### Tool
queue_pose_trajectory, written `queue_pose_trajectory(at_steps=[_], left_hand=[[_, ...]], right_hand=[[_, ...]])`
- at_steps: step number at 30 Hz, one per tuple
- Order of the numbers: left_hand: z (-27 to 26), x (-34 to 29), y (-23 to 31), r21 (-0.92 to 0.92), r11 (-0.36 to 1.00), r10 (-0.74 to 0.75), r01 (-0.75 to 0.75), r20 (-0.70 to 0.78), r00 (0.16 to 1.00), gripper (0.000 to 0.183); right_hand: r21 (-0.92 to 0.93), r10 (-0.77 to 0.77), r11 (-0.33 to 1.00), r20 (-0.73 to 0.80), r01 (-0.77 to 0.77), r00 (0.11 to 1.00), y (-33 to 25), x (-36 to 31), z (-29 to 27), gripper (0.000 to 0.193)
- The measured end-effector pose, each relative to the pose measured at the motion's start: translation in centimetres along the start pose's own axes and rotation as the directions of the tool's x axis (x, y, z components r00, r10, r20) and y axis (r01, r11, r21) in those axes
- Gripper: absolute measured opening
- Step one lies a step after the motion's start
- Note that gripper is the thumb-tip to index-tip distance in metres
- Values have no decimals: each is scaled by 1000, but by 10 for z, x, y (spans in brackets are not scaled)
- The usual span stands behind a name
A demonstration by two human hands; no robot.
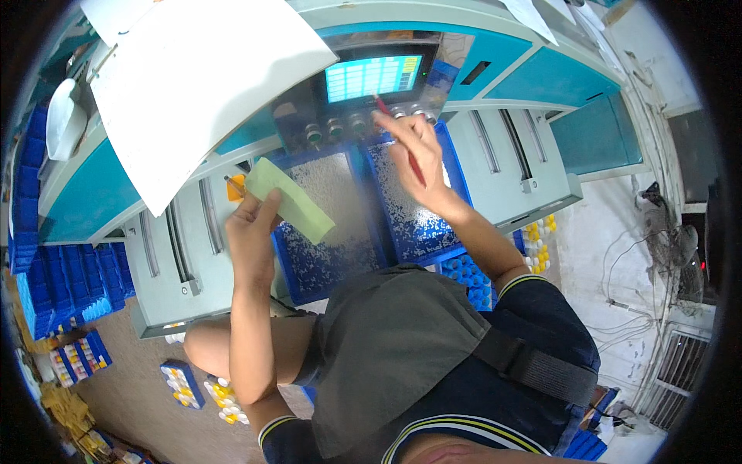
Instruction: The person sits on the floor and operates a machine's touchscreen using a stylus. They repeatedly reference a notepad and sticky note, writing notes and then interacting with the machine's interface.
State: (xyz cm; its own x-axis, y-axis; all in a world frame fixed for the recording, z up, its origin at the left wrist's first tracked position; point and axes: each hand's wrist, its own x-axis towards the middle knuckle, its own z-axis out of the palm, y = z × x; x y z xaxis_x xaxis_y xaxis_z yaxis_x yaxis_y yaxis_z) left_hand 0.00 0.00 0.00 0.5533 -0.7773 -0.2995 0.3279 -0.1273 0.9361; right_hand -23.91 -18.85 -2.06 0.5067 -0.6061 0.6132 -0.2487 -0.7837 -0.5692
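My left hand [251,228] pinches a pale green slip of paper [292,203] between thumb and fingers, above the left side of a blue tray [287,267]. A small orange piece [234,189] shows just behind those fingers; I cannot tell what it is. In my right hand [423,155] is a red pen [417,168], its upper end pointing at a lit touch screen [371,77]. The hand is raised in front of the control panel, over a second blue tray [457,174]. Small pale pieces lie scattered in both trays.
A row of round knobs [334,127] sits below the screen. A large white sheet [209,85] overhangs the teal and grey machine [533,69] at left. Stacked blue bins [73,282] stand at far left, with boxes of white and yellow pieces [183,385] on the floor.
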Motion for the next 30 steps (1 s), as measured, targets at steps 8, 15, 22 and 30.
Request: queue_pose_trajectory(at_steps=[8,15,22,30], left_hand=[[5,-3,2,36,999,9,-8,-9,1000,28],[-4,-2,-4,94,995,39,-38,-6,999,25],[-2,-2,-3,77,996,48,-48,-2,999,21],[3,-8,7,42,996,73,-73,0,997,19]], right_hand=[[-180,-47,984,-171,15,984,15,26,-7,26],[-238,-100,970,-195,52,976,21,27,-2,28],[-229,-73,973,-194,27,978,11,30,-2,27],[-246,-67,969,-156,27,985,12,27,-3,26]])
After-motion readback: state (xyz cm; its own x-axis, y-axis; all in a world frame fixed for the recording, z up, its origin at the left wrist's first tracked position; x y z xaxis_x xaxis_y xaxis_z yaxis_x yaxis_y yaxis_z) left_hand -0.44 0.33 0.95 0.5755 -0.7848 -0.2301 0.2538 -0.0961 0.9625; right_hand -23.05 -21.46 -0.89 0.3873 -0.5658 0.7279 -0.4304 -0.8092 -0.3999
